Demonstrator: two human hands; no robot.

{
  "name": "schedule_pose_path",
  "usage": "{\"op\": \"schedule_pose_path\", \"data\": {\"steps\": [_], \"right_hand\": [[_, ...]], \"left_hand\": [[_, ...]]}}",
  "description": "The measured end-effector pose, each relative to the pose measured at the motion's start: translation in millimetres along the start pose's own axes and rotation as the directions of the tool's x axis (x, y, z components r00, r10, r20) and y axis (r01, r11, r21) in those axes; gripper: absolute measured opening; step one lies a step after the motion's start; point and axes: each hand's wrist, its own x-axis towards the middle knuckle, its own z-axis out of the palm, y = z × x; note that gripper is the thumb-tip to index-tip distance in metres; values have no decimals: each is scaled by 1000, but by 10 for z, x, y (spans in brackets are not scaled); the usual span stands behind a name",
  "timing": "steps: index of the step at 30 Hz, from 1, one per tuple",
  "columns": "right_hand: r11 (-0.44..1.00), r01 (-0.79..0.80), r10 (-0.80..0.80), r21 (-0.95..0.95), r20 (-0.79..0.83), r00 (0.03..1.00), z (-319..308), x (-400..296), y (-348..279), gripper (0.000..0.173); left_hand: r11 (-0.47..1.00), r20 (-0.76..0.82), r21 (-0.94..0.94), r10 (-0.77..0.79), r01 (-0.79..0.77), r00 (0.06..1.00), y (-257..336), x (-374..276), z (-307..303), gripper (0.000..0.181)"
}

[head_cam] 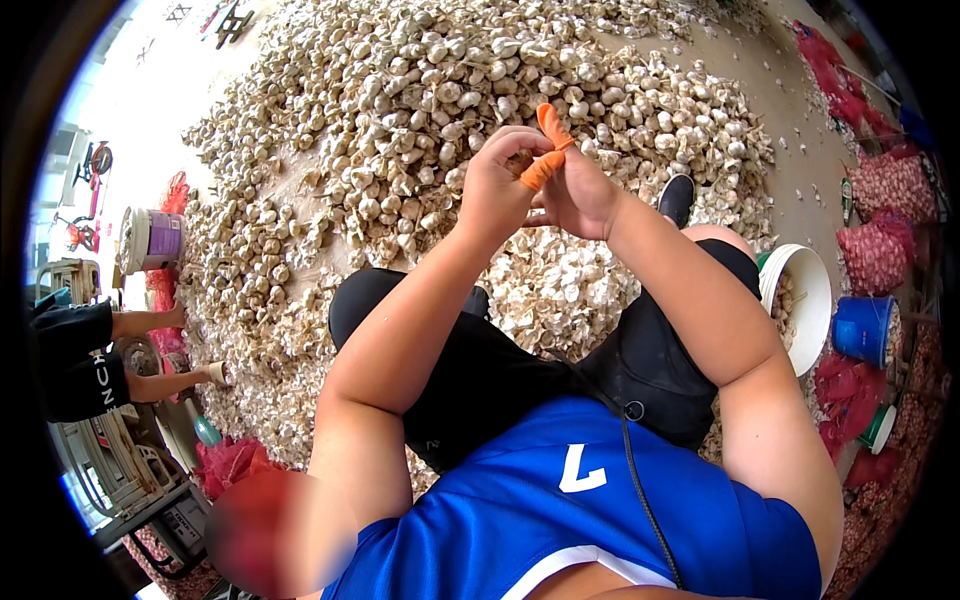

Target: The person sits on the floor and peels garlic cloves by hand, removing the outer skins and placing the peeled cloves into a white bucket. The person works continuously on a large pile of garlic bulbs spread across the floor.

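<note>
My left hand and my right hand meet above a wide heap of garlic bulbs. An orange finger cot covers my left thumb, and another orange finger cot covers my right thumb. My left fingertips are at the base of the right cot. A small brownish patch shows in the gap between my left thumb and index finger; whether it is held or lies behind, I cannot tell. The right fingers are partly curled below, with their tips partly hidden. Loose garlic skins and pieces pile up between my legs.
A white bucket with garlic cloves stands by my left-to-right far knee side, near a blue bucket. Filled red mesh sacks line the right edge. At left are a purple-labelled bucket and another person's legs.
</note>
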Motion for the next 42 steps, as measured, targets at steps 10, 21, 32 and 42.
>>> {"op": "schedule_pose_path", "data": {"steps": [10,21,32,42], "right_hand": [[986,-8,5,168,19,1000,-32,11,73,56],[889,410,-457,-204,-459,762,-360,391,337,69],[952,306,-279,24,-349,895,-217,271,127,87],[524,171,-743,-834,-349,571,-300,276,64,33]], "left_hand": [[850,158,499,105,-172,982,132,11,-30,17],[879,90,450,132,-159,987,185,-38,119,12],[998,45,57,6,-9,999,-109,6,218,15],[791,-35,-485,-443,373,896,34,56,23,22]]}}
